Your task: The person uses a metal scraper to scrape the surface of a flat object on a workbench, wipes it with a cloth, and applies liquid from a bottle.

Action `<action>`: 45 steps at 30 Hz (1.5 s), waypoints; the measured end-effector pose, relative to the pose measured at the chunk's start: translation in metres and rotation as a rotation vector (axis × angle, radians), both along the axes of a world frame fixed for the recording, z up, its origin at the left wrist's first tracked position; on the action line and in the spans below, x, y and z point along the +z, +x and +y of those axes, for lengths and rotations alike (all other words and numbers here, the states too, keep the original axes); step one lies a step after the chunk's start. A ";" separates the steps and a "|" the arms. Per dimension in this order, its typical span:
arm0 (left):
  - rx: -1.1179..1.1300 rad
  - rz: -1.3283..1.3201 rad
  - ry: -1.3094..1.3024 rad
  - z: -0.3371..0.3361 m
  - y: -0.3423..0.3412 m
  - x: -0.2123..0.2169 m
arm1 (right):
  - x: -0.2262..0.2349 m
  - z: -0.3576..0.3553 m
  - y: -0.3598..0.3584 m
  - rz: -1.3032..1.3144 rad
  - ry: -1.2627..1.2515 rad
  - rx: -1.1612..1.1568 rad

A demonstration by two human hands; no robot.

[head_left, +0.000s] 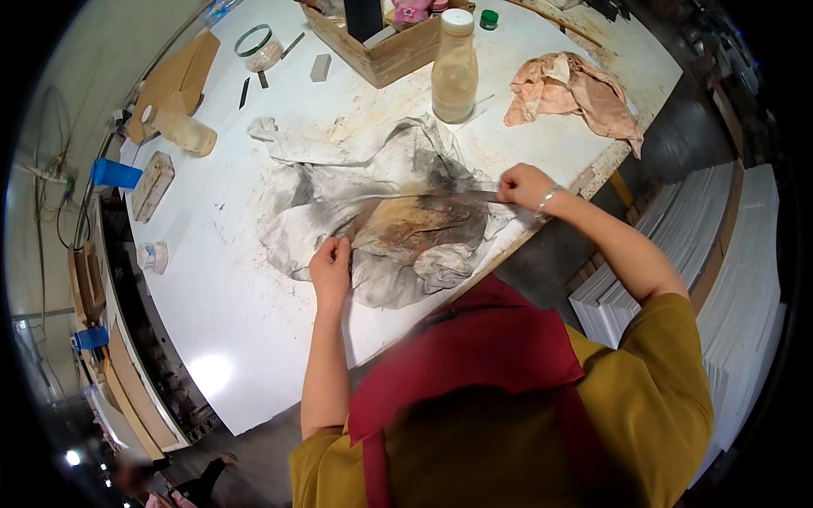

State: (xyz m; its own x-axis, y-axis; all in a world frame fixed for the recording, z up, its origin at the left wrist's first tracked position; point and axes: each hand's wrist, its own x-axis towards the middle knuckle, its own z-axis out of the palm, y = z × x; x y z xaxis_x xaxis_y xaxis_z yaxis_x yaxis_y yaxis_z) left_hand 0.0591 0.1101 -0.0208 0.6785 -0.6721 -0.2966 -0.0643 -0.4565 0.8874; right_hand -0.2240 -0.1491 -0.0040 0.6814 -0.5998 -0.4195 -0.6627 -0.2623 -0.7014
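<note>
A crumpled white cloth [330,173] with grey, black and brown stains is spread over the white table near its front edge. A brown and yellowish stained patch [415,222] lies in its middle. My left hand [330,261] is closed at the cloth's near left part, pinching a fold. My right hand [527,186], with a bracelet on the wrist, is closed at the far right end of the cloth. Between that hand and the heap runs a taut, dark grey strip, slightly blurred, which looks like a stretched edge of the cloth.
Beyond the cloth stand a bottle of cloudy liquid [455,76], an open box [381,63], a glass jar [258,49] and a grey block [320,68]. A pinkish rag [572,93] lies at right. Leftward are another bottle [186,133], a blue cup [117,173] and a stained block [153,186].
</note>
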 end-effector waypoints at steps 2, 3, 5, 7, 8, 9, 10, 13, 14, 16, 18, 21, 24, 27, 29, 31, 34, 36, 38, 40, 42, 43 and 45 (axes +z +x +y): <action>0.001 -0.015 0.014 -0.004 -0.003 0.003 | 0.007 -0.011 -0.016 -0.007 0.014 -0.015; 0.003 -0.019 0.023 -0.004 -0.005 0.003 | 0.015 -0.015 -0.022 -0.065 0.067 -0.059; -0.034 -0.089 0.021 -0.003 -0.005 0.001 | 0.038 -0.018 -0.019 -0.199 0.150 -0.154; -0.069 -0.072 0.016 -0.003 0.000 0.000 | 0.038 -0.028 -0.003 -0.220 0.034 -0.190; -0.085 -0.018 0.017 0.002 0.005 0.000 | 0.036 -0.037 0.000 -0.229 -0.026 -0.211; -0.095 0.035 0.026 0.005 0.006 0.003 | 0.026 -0.048 -0.002 -0.190 -0.163 -0.196; -0.077 0.097 0.016 0.003 0.005 0.007 | 0.017 -0.062 -0.008 -0.223 -0.181 -0.254; -0.050 0.244 -0.004 0.009 -0.001 0.024 | -0.004 -0.089 -0.022 -0.303 -0.167 -0.388; -0.055 0.255 -0.018 0.011 -0.004 0.027 | 0.000 -0.091 -0.022 -0.312 -0.138 -0.423; -0.065 0.278 -0.061 0.008 -0.014 0.037 | -0.009 -0.103 -0.022 -0.329 -0.147 -0.525; -0.027 0.335 -0.073 0.008 -0.022 0.045 | -0.016 -0.117 -0.024 -0.459 -0.145 -0.582; -0.004 0.339 -0.043 0.010 -0.033 0.049 | -0.037 -0.154 -0.046 -0.413 -0.331 -0.602; -0.011 0.326 -0.038 0.014 -0.036 0.031 | -0.006 -0.124 -0.025 -0.181 -0.950 -0.415; -0.024 0.263 -0.029 0.016 -0.038 0.019 | 0.012 -0.057 0.000 -0.229 -0.868 -0.149; -0.015 0.239 -0.037 0.016 -0.040 0.021 | 0.017 0.007 0.027 -0.078 -0.692 0.002; 0.027 0.238 -0.032 0.013 -0.042 0.035 | 0.016 0.039 0.032 -0.020 -0.736 0.090; 0.049 0.270 -0.052 0.012 -0.043 0.046 | 0.004 0.050 0.031 -0.121 -0.649 0.059; 0.018 0.238 -0.071 0.008 -0.042 0.049 | -0.001 0.039 0.035 -0.158 -0.351 0.036; -0.005 0.193 -0.090 0.002 -0.035 0.047 | -0.001 0.036 0.046 -0.324 -0.181 -0.042; -0.029 0.126 -0.108 -0.007 -0.021 0.047 | -0.001 0.032 0.057 -0.480 0.175 -0.206; 0.014 0.117 -0.118 -0.013 -0.012 0.054 | -0.002 0.020 0.067 -0.597 0.716 -0.443; 0.041 0.126 -0.134 -0.013 -0.008 0.059 | 0.004 0.013 0.070 -0.592 0.742 -0.506; 0.053 0.139 -0.159 -0.010 0.000 0.060 | 0.001 0.007 0.078 -0.445 0.674 -0.455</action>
State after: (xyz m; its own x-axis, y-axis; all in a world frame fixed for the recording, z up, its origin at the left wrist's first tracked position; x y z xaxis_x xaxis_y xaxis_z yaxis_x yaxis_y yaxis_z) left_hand 0.0588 0.0998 0.0391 0.6742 -0.6823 -0.2826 0.0842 -0.3091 0.9473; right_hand -0.1457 -0.1426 -0.0025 0.6224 -0.5732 -0.5330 -0.2346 0.5131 -0.8257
